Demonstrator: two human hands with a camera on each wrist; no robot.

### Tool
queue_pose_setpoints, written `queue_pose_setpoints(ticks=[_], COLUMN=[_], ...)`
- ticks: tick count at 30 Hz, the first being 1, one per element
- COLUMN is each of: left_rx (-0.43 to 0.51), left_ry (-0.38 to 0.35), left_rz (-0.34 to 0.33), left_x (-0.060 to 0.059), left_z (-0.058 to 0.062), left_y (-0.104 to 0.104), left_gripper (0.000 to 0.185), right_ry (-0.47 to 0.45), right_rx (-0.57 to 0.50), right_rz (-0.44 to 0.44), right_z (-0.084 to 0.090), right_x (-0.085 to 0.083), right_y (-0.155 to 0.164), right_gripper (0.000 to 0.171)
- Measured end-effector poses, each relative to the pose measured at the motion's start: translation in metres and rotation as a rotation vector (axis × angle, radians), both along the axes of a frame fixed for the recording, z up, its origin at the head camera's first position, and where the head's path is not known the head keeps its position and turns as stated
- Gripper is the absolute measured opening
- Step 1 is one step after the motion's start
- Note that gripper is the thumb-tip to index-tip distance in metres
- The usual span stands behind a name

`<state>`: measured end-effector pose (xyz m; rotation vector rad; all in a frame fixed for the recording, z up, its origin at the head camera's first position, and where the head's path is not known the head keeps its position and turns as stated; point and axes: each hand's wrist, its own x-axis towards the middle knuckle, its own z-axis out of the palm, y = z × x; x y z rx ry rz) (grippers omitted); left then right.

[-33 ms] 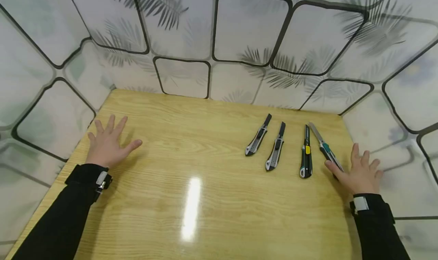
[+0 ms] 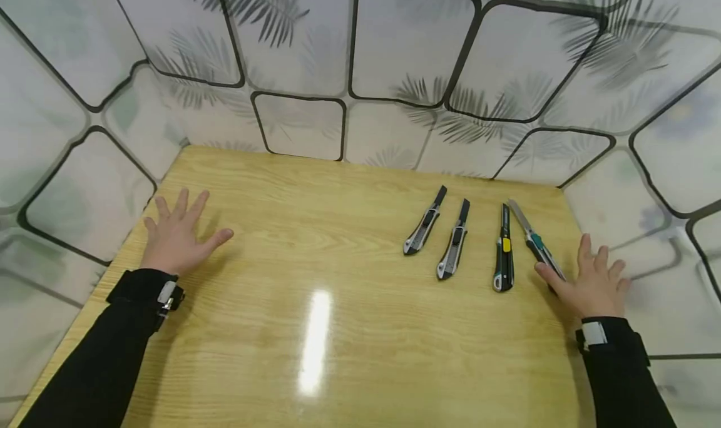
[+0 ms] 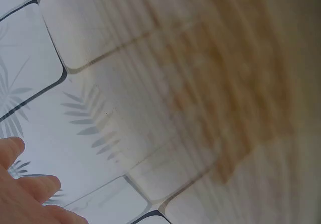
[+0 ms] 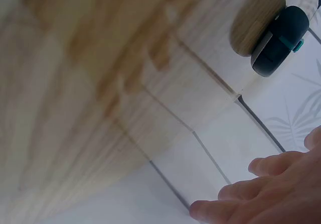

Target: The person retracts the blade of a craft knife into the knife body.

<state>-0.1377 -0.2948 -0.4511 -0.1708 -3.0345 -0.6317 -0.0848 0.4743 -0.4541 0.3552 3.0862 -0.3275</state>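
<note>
A glossy yellow wooden table [image 2: 338, 328] reflects a streak of light, and a white backdrop [image 2: 405, 46] printed with rounded black outlines and grey palm fronds surrounds its edges

The right hand [image 2: 591, 281] lies over the back end of the teal and silver box cutter [image 2: 534, 241], so that end is hidden. Whether the thumb touches the cutter is hard to tell.

In the left wrist view, the left hand [image 3: 25, 194] is cut off by the bottom corner, and only some fingers show. The shiny yellow wooden table [image 3: 241, 83] is very blurry there.

In the right wrist view, only the dark end of the cutter shows, and the hand is cut off by the edge.

The black sleeves [image 2: 90, 365] run off the bottom of the head view.
</note>
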Motion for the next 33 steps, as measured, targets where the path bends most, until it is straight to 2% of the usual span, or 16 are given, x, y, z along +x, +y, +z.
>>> queue_pose_setpoints(ticks=[10,16,20,23,25,28,33], left_rx=[0.032,0.047,0.131,0.231,0.29,0.35,0.428], left_ry=[0.001,0.006,0.066,0.134,0.172,0.211,0.232], left_rz=[-0.003,-0.005,0.025,0.043,0.029,-0.032,-0.164], left_x=[-0.001,-0.001,0.002,0.008,0.01,0.012,0.018], left_z=[0.0,-0.001,0.001,0.004,0.008,0.015,0.027], left_y=[0.0,0.002,0.01,0.026,0.041,0.069,0.118], left_gripper=[0.097,0.097,0.085,0.067,0.056,0.046,0.035], right_ry=[0.015,-0.062,-0.062,-0.058,-0.08,-0.145,-0.267], right_rx=[-0.028,-0.138,-0.108,-0.073,-0.056,-0.058,-0.105], right_rz=[-0.017,-0.006,0.025,0.048,0.068,0.089,0.116], right_z=[0.002,-0.001,-0.004,-0.005,-0.004,-0.001,0.006], right_x=[0.0,0.002,-0.009,-0.019,-0.024,-0.031,-0.041], right_y=[0.0,0.003,0.003,0.002,0.003,0.004,0.004], right_gripper=[0.118,0.093,0.08,0.071,0.066,0.063,0.056])
